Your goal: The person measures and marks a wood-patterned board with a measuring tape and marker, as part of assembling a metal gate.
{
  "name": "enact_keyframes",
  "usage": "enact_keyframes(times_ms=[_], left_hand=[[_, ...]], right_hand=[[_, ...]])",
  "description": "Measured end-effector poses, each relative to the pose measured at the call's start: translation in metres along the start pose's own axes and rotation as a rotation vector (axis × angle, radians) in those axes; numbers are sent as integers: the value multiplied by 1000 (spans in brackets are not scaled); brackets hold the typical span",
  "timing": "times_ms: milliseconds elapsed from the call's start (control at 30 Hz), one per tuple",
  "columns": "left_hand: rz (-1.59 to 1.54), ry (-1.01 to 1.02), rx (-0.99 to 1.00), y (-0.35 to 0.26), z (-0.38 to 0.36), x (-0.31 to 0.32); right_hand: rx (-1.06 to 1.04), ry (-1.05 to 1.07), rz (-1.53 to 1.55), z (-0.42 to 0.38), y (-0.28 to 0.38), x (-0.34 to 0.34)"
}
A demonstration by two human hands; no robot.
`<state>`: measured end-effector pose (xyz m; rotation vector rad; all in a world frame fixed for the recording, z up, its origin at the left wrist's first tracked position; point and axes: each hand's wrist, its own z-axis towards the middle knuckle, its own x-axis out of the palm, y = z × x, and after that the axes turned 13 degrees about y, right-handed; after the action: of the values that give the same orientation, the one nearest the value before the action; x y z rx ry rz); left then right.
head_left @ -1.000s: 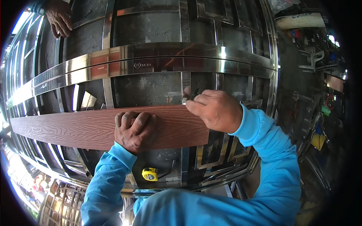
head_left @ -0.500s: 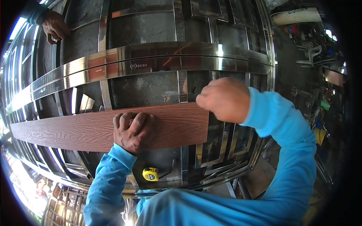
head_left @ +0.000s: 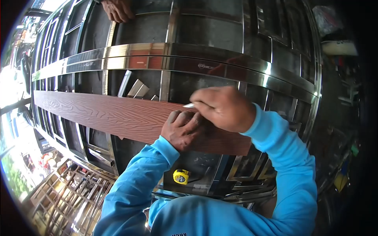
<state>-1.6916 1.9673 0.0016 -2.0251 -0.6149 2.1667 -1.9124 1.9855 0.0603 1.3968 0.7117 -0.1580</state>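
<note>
A long reddish-brown wood-grain plank (head_left: 102, 114) lies across the metal frame. My left hand (head_left: 183, 130) presses on it from the near side, its fingers curled over the top face. Close above those knuckles, my right hand (head_left: 224, 108) is closed in a pinch. From its fingertips sticks a small pale pointed tool (head_left: 189, 105) at the plank's far edge; the rest of it is hidden in the grip, so its exact kind does not show. A yellow tape measure (head_left: 181, 177) sits nearer my body, below the plank.
The shiny metal frame (head_left: 145, 63) has many bars and openings. Short metal offcuts (head_left: 138, 89) lie beyond the plank. Another person's hand (head_left: 117, 10) rests at the far side. A metal grille (head_left: 71, 200) stands at the lower left.
My view has shifted left. My right hand has come from the plank's right end to its far edge, beside my left hand, and the pale tip now shows.
</note>
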Motion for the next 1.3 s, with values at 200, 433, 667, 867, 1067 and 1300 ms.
enact_keyframes(times_ms=[200,433,667,867,1067,1300], left_hand=[[9,41,18,3,-5,1],[-11,-40,-16,-1,0,-1],[-47,-58,3,1,-2,1],[2,-61,10,0,-5,15],[-25,-86,36,9,-6,23],[-192,-171,62,60,-89,-32]], right_hand=[[-7,230,-40,69,-25,50],[-49,424,-290,103,-11,42],[-127,433,-454,96,-4,30],[83,93,-394,25,38,-46],[263,-91,-351,-13,128,-25],[381,-103,-357,32,181,47]])
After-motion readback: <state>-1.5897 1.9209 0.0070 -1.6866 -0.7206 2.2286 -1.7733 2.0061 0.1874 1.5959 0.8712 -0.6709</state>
